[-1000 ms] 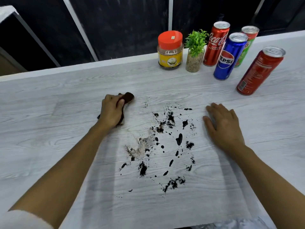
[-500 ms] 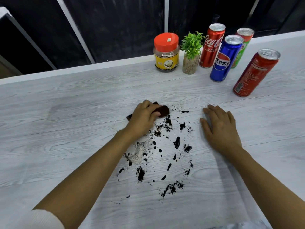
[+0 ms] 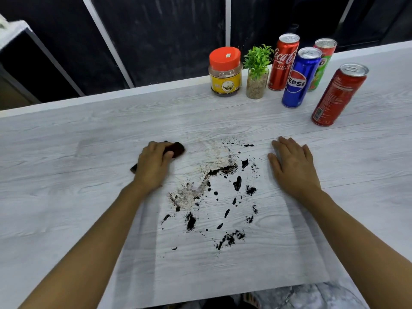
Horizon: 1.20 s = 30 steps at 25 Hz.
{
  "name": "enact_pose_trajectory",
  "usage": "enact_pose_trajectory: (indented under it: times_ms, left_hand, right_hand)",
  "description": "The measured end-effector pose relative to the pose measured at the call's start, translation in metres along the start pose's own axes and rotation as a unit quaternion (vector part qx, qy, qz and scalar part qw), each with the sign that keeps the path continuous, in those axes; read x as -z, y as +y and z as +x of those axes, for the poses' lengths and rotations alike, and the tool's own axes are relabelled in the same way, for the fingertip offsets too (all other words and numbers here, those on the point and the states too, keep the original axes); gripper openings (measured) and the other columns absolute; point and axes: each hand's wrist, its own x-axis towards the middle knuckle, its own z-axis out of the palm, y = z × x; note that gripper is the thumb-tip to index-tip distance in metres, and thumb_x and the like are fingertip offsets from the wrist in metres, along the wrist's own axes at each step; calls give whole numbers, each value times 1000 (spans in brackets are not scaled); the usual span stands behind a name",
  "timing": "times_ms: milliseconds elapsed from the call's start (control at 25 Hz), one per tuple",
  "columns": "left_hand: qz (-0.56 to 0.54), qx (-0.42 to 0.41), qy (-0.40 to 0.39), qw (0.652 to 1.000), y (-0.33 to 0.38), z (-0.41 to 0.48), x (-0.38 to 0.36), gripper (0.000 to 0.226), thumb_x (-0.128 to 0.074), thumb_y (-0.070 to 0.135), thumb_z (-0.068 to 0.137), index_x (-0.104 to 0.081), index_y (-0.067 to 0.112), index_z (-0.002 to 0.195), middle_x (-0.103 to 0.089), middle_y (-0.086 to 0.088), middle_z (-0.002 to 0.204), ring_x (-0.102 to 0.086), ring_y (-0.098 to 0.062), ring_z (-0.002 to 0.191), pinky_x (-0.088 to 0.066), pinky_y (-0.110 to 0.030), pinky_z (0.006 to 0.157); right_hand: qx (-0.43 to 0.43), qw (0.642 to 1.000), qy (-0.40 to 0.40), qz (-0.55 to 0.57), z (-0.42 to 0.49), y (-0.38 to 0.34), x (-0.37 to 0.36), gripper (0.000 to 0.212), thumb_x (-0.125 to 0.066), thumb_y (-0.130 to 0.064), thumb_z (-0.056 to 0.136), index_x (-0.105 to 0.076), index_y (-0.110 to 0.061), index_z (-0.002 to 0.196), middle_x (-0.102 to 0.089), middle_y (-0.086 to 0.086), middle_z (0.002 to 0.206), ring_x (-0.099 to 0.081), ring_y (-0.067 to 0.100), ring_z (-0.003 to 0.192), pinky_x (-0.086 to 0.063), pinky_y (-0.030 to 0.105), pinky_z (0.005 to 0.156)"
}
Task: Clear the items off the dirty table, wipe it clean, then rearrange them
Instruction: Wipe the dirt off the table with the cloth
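My left hand (image 3: 153,166) presses a dark brown cloth (image 3: 176,149) onto the pale wood-grain table (image 3: 66,175), just left of the mess. Black splatters and crumbs (image 3: 223,208) cover the table's middle, with a smeared streak at their upper edge. My right hand (image 3: 292,168) lies flat and empty on the table to the right of the mess. At the back right stand an orange-lidded jar (image 3: 225,72), a small potted plant (image 3: 256,72), a Coca-Cola can (image 3: 283,63), a Pepsi can (image 3: 299,79), a green can (image 3: 321,63) and a red can (image 3: 336,97).
A dark wall with white bars runs behind the table's far edge. The near table edge is at the bottom, with grey patterned fabric (image 3: 312,295) below it.
My left hand swept the cloth right into the top of the mess, then back left, leaving a smear where black spots were. My right hand stayed flat.
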Motion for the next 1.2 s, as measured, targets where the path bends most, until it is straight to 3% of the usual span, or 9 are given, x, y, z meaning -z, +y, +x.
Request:
enact_pose_trajectory:
  times_ms: [160,280,400,520,640,720,800,1000,1200]
  left_hand:
    - [-114,-117,-95,982,56,-44,-12,29,-49,20,98,-57,17,126,-51,0,107,-48,-15,100,-38,-28,90]
    - [-209,-54,-68,974,56,-16,2,25,-47,16,99,-58,13,121,-48,0,106,-53,-12,89,-43,-21,76]
    - [-95,41,1,995,37,41,-4,29,-44,19,100,-57,8,123,-52,-13,112,-55,-29,102,-42,-30,83]
    - [36,-13,-12,999,55,42,-32,36,-36,31,102,-49,17,132,-49,-11,122,-45,-30,112,-33,-40,94]
    - [-50,-166,-81,981,91,2,-44,34,-40,29,101,-51,20,132,-47,0,111,-42,-17,103,-32,-34,93]
    - [-131,-218,-122,959,91,-8,-39,33,-44,26,98,-56,16,128,-47,2,105,-44,-15,99,-35,-28,90]
    - [-185,-193,-98,959,79,16,-30,31,-46,21,97,-58,11,125,-50,-5,104,-47,-19,102,-35,-21,90]
    - [-87,-19,3,996,70,100,-49,29,-51,22,97,-62,22,124,-53,-12,115,-43,-33,114,-29,-30,97]
    - [-132,-144,-80,977,125,87,-73,29,-53,22,96,-64,29,122,-55,-3,110,-45,-28,108,-34,-38,98]
  right_hand:
    - [-9,1000,-19,7,-3,-4,1,50,-32,-37,100,-35,-14,144,-28,8,155,-17,25,145,-5,48,118]
    - [-1,1000,-30,-1,-11,-4,-1,51,-29,-40,101,-31,-16,146,-24,7,156,-13,25,146,-2,47,118]
    - [3,1000,-25,3,-11,-2,1,58,-22,-46,96,-33,-16,145,-26,6,156,-15,24,146,-3,47,119]
    - [2,1000,-22,-3,-10,-4,0,59,-21,-46,95,-35,-16,144,-27,6,155,-16,24,145,-4,47,119]
    - [-3,1000,-21,-3,-9,-5,-2,58,-23,-45,95,-35,-16,144,-28,5,155,-16,24,145,-3,46,119]
    - [-4,1000,-14,0,-9,-4,-2,56,-25,-44,95,-37,-16,143,-30,6,154,-18,24,144,-5,47,119]
    - [-4,1000,-8,4,-9,-4,-2,55,-28,-43,95,-39,-15,141,-33,6,152,-21,25,144,-7,48,118]
    - [-10,1000,-6,7,-8,-5,-3,52,-31,-42,95,-41,-16,140,-35,5,151,-21,24,143,-7,48,118]
    - [-15,1000,-13,15,-7,-5,-3,52,-31,-42,95,-41,-17,139,-34,4,151,-21,22,143,-7,47,118]
